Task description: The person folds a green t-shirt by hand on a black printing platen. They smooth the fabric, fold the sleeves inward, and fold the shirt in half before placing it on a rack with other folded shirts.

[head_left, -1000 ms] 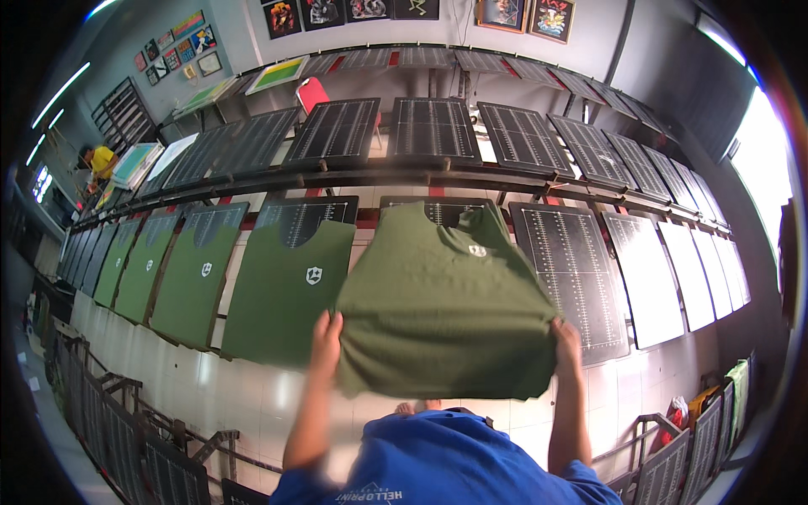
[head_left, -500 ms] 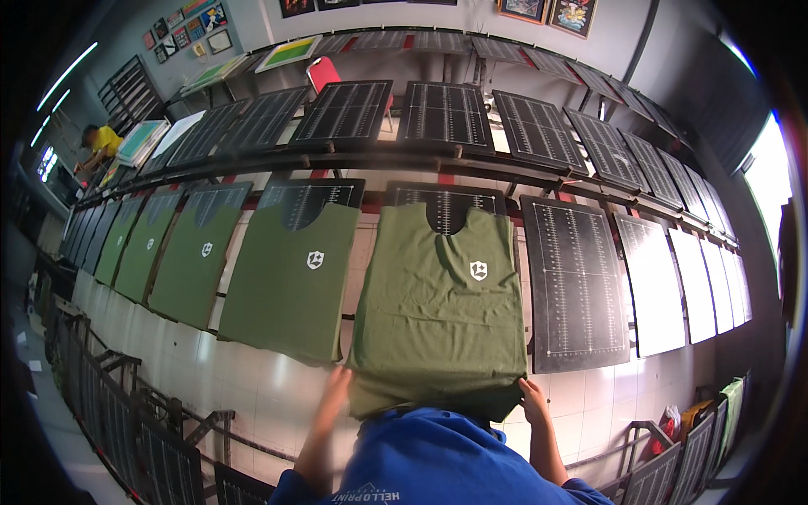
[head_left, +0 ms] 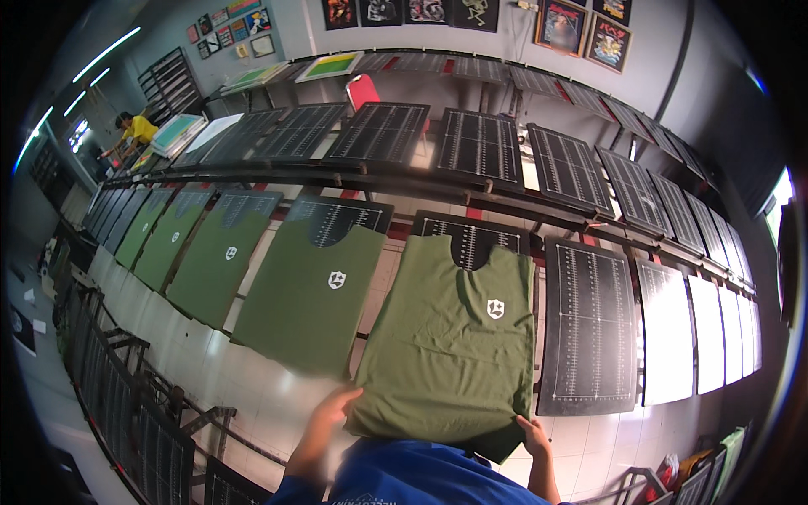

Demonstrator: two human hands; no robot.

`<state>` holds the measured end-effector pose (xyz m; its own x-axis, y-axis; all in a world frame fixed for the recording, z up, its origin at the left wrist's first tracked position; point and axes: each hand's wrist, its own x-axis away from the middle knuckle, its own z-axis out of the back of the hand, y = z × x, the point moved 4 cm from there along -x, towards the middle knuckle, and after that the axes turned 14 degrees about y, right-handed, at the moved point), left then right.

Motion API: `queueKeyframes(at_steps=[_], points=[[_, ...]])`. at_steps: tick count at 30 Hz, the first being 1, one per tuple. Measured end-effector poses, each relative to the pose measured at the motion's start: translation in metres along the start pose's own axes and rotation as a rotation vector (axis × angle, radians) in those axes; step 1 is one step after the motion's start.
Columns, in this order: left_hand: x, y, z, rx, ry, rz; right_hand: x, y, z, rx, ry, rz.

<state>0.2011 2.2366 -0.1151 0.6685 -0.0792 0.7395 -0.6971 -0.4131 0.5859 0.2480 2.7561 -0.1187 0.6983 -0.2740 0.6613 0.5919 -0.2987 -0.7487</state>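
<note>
A green T-shirt [head_left: 450,370] with a small white shield emblem lies over a black printing board [head_left: 433,223] in front of me, its neck opening toward the far end. Wrinkles run across its middle. My left hand [head_left: 330,408] is closed at the shirt's lower left edge, fingertips partly hidden by the cloth. At the lower right corner, my right hand [head_left: 534,436] pinches the hem between thumb and fingers. To the left, a second green T-shirt [head_left: 303,299] with the same emblem lies smooth on its board.
More shirt-covered boards [head_left: 220,261] continue leftward. Right of my shirt is a bare black board [head_left: 589,328] with white ruled marks, then glossy boards [head_left: 665,332]. Another row of boards [head_left: 480,143] stands beyond a rail. A red chair [head_left: 362,88] and a person in yellow [head_left: 135,130] are farther back.
The view has tilted up and turned left, so the boards sit lower and farther right. Both hands stay at the shirt's lower edge, and its right side hangs straighter.
</note>
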Motion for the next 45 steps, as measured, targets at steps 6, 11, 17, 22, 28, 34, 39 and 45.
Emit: queueKeyframes(at_steps=[6, 11, 17, 22, 28, 34, 39, 45], points=[[0.030, 0.219, -0.097, 0.296, -0.141, -0.591, -0.001, -0.247, -0.082, -0.427, -0.045, 0.579], [0.084, 0.354, -0.125, 0.421, -0.483, -0.928, 0.061, -0.358, -0.100, 0.204, 0.484, 1.395], [0.175, 0.428, -0.018, 0.325, -0.373, -1.196, 0.189, -0.345, -0.204, -0.119, 0.543, 1.311], [0.216, 0.486, 0.066, 0.210, -0.157, -1.209, 0.284, -0.319, -0.386, -0.031, 0.495, 1.129], [0.143, 0.540, 0.153, 0.091, -0.079, -1.005, 0.190, -0.286, -0.473, -0.259, 0.178, 0.901], [0.150, 0.589, 0.149, 0.141, -0.065, -1.040, 0.184, -0.328, -0.498, -0.406, 0.118, 0.775], [0.199, 0.577, 0.163, 0.034, 0.025, -1.180, 0.245, -0.325, -0.505, -0.334, 0.253, 0.818], [0.151, 0.459, 0.225, -0.131, 0.177, -0.930, 0.175, -0.176, -0.455, 0.038, 0.300, 0.718]])
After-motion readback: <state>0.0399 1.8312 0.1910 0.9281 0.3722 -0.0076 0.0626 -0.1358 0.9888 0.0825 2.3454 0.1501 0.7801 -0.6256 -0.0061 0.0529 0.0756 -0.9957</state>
